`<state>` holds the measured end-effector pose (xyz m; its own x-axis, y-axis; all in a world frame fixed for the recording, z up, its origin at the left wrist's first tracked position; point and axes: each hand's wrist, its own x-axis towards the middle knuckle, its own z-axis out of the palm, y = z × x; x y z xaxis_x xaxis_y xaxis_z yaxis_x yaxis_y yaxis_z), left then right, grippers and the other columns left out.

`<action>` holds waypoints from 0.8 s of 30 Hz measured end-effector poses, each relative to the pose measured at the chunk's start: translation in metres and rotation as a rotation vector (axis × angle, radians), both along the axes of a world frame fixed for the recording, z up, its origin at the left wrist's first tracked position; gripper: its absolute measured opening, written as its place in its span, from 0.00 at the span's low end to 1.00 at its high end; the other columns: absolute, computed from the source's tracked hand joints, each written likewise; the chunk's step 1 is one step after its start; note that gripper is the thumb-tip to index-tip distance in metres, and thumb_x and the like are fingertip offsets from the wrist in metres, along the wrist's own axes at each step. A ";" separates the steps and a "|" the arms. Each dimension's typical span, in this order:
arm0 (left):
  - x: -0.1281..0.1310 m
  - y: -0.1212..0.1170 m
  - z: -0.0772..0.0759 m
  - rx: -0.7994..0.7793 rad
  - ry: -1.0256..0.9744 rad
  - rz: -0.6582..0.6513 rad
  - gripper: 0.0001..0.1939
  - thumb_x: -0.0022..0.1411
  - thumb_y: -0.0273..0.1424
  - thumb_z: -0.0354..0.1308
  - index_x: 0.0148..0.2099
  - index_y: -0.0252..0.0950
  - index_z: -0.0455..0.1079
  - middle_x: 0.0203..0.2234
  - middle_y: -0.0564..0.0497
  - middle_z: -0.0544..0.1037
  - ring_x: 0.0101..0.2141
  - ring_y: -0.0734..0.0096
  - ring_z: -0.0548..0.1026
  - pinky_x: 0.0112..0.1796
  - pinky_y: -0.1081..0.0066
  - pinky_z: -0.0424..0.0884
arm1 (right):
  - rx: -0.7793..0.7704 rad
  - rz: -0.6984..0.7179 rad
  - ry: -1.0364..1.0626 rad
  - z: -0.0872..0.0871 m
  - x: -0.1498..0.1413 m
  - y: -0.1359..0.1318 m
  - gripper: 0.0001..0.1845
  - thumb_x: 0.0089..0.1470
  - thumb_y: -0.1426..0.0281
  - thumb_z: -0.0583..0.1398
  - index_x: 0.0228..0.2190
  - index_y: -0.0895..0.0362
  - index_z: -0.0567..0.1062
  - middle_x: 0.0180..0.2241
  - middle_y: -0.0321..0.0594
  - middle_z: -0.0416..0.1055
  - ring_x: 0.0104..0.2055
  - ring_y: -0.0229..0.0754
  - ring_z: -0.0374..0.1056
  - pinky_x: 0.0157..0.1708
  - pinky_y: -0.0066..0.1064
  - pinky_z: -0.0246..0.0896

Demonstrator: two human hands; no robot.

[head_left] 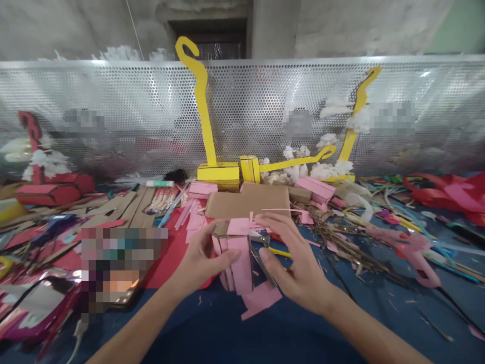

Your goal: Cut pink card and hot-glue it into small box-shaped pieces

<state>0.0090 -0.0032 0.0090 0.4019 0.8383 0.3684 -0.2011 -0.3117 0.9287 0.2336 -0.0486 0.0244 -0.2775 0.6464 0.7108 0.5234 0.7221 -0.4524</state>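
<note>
The left hand (204, 255) holds a pink box (241, 270) in its fingers over the bench (182, 326), toward the near edge, the right hand (301, 265) hovers just beside it, fingers parted wide, and a glue gun (416, 248) lies toward the right edge.

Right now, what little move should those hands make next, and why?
Perhaps bring the right hand in to steady the pink-and-brown box: the left hand grips its left side, while the right hand is open beside it, apparently not gripping anything.
</note>
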 end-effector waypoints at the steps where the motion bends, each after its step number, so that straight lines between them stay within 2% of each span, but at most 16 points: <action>1: 0.000 -0.002 0.001 0.009 0.023 -0.008 0.25 0.60 0.32 0.70 0.58 0.37 0.71 0.49 0.45 0.80 0.49 0.60 0.78 0.50 0.67 0.75 | -0.001 0.022 -0.032 0.000 0.000 -0.001 0.29 0.63 0.72 0.58 0.64 0.50 0.61 0.64 0.45 0.63 0.68 0.49 0.57 0.66 0.46 0.55; 4: 0.000 -0.005 0.006 0.085 0.106 0.001 0.22 0.60 0.30 0.69 0.56 0.36 0.72 0.45 0.47 0.82 0.49 0.60 0.78 0.51 0.66 0.74 | -0.002 0.106 -0.153 0.001 0.001 -0.004 0.34 0.64 0.70 0.57 0.68 0.49 0.55 0.69 0.43 0.58 0.72 0.49 0.50 0.70 0.49 0.46; 8: -0.002 -0.005 0.010 0.159 0.152 0.028 0.20 0.59 0.26 0.67 0.54 0.36 0.74 0.46 0.48 0.82 0.51 0.59 0.77 0.54 0.64 0.72 | -0.003 0.189 -0.293 0.002 0.003 -0.006 0.33 0.66 0.66 0.57 0.69 0.49 0.55 0.70 0.41 0.58 0.73 0.47 0.50 0.73 0.47 0.37; 12: -0.004 -0.004 0.011 0.163 0.179 0.029 0.18 0.60 0.28 0.66 0.53 0.36 0.73 0.46 0.47 0.81 0.50 0.58 0.77 0.54 0.63 0.71 | -0.035 0.147 -0.286 0.002 0.004 -0.007 0.39 0.69 0.60 0.54 0.72 0.53 0.43 0.74 0.45 0.45 0.76 0.50 0.40 0.73 0.49 0.35; 16: -0.006 -0.004 0.012 0.188 0.211 0.038 0.19 0.60 0.26 0.65 0.54 0.37 0.73 0.47 0.48 0.81 0.51 0.60 0.77 0.55 0.64 0.70 | -0.066 0.217 -0.365 0.003 0.005 -0.007 0.37 0.69 0.57 0.53 0.72 0.49 0.45 0.73 0.41 0.49 0.75 0.48 0.43 0.73 0.49 0.29; 20: -0.006 -0.004 0.014 0.198 0.233 0.040 0.15 0.60 0.27 0.64 0.50 0.36 0.74 0.44 0.49 0.81 0.49 0.60 0.77 0.54 0.66 0.71 | -0.095 0.180 -0.283 0.002 0.003 -0.008 0.41 0.70 0.55 0.51 0.73 0.52 0.38 0.75 0.43 0.39 0.76 0.49 0.34 0.73 0.49 0.30; 24: -0.004 -0.005 0.018 0.215 0.248 0.075 0.15 0.56 0.23 0.63 0.47 0.36 0.74 0.41 0.51 0.82 0.46 0.62 0.78 0.51 0.67 0.71 | -0.104 0.249 -0.351 0.000 0.003 -0.008 0.37 0.69 0.55 0.52 0.72 0.48 0.45 0.73 0.40 0.49 0.75 0.48 0.42 0.73 0.50 0.26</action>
<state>0.0051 -0.0085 0.0268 0.4420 0.7826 0.4383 0.0538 -0.5109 0.8580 0.2366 -0.0562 0.0249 -0.6467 0.5922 0.4807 0.4737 0.8058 -0.3554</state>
